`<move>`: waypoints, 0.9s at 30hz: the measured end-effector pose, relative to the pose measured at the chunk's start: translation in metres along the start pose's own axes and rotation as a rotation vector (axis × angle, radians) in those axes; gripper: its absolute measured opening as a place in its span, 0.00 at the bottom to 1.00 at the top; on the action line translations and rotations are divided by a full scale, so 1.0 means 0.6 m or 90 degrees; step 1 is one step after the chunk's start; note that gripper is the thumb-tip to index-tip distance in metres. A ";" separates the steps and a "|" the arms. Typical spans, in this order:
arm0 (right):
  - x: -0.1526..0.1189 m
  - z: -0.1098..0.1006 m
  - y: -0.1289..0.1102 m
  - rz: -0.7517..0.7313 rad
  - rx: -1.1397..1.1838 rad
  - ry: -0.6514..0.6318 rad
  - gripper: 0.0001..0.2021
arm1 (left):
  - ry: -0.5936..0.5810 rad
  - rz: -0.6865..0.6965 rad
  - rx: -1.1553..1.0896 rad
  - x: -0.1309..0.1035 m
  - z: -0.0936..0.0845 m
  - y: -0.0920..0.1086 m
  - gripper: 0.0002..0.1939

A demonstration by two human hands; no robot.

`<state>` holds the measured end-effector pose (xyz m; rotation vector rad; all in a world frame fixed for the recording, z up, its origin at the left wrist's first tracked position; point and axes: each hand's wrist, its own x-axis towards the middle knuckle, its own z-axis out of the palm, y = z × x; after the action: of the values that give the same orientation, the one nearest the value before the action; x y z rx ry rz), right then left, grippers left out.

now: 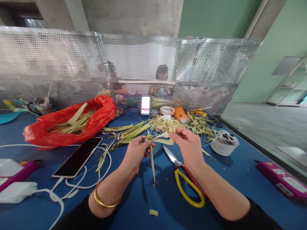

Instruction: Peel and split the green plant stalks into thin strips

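Pinched in my left hand (137, 150) is the knotted end of a pale green leaf strip (163, 139) that looks like corn husk. A narrow pointed tail (153, 164) hangs from that knot above the table. My right hand (188, 143) grips the other end, where the strip is folded over, and the strip stretches between both hands. Scissors (177, 163) with one yellow and one red handle lie partly open below my right hand, the forearm covering some of the red handle. A small cut piece (153, 212) rests near the front edge.
A red plastic bag (96, 119) of leaf strips stands left, behind a phone (78, 158) with a white cable. Leaf scraps (163, 123), a tape roll (167, 110) and an orange packet (181, 114) lie ahead. White cord (224, 143) sits right. A perforated metal screen (141, 59) rises behind; people sit beyond.
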<state>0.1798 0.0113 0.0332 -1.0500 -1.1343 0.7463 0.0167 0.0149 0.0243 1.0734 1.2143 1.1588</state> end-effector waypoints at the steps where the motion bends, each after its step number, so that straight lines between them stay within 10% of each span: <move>1: 0.002 -0.001 -0.002 0.002 0.023 0.010 0.06 | 0.003 0.000 -0.002 0.000 0.000 0.001 0.10; 11: -0.008 0.005 -0.010 0.162 0.106 -0.168 0.14 | 0.004 0.000 -0.063 -0.003 0.003 0.000 0.11; 27: -0.015 0.006 0.013 -0.047 -0.124 -0.156 0.05 | -0.095 0.032 -0.034 -0.019 0.018 0.007 0.14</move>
<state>0.1740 0.0068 0.0228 -1.0925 -1.4724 0.7304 0.0271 0.0042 0.0303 1.1348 1.0415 1.1221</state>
